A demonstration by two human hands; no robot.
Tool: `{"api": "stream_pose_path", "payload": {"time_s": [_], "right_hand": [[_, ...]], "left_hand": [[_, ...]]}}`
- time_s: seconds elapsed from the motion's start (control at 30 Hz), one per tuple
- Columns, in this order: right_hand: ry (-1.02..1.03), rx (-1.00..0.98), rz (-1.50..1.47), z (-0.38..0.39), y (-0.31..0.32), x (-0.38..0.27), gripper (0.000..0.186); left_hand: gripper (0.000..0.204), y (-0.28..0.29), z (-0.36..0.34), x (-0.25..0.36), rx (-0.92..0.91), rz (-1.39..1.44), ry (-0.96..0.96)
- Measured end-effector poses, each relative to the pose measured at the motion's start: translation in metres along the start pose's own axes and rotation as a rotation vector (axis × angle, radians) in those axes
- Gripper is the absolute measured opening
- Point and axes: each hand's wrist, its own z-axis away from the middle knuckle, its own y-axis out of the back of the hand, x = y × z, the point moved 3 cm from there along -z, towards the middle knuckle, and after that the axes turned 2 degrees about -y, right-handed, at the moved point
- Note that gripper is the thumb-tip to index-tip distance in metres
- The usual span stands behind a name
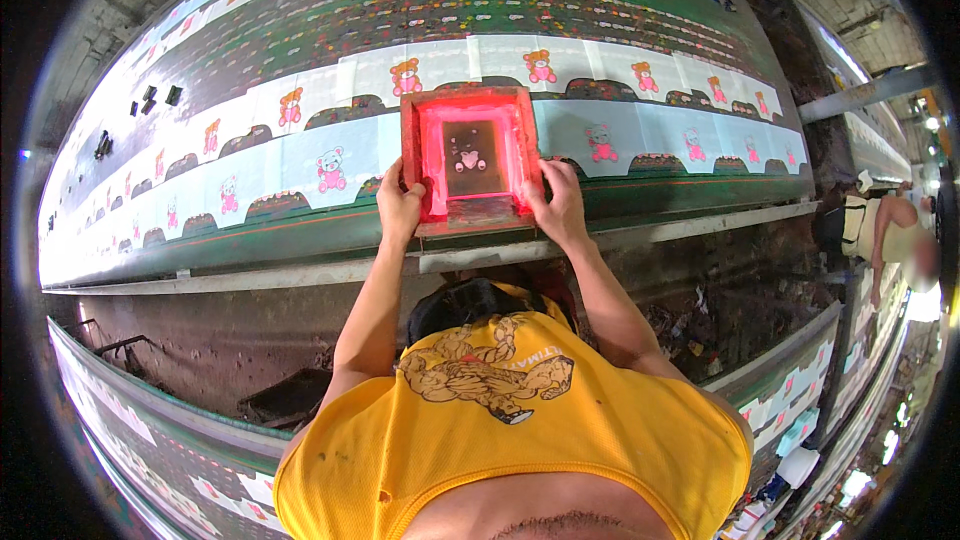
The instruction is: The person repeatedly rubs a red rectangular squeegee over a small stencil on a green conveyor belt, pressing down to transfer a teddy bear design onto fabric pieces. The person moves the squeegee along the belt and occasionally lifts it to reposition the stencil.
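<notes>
A wooden screen-printing frame, its inner edges coated in bright pink ink, is held at the near edge of the long table, over the row of pale blue cut pieces. Its mesh shows a small bear-part stencil. My left hand grips the frame's lower left side, and my right hand grips its lower right side. Left of the frame lies a light blue piece printed with pink-and-blue bears; on the right, a blue piece carries pinker bears. Whatever lies directly beneath the frame is hidden.
Behind runs a row of white pieces with brown-and-pink bears. Small black objects lie on the table at left. A metal rail edges the table. Another table with printed pieces stands behind me. A person is at far right.
</notes>
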Motion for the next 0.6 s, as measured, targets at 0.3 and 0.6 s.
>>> {"api": "stream_pose_path", "payload": {"time_s": [0.3,0.6], "right_hand": [[0.397,-0.341,0.087,0.004,-0.025,-0.071,0.029],[0.355,-0.314,0.094,0.015,-0.041,-0.058,0.032]], "left_hand": [[0.062,0.004,0.005,0.014,0.01,0.094,-0.026],[0.061,0.003,0.003,0.002,0.013,0.072,-0.013]]}}
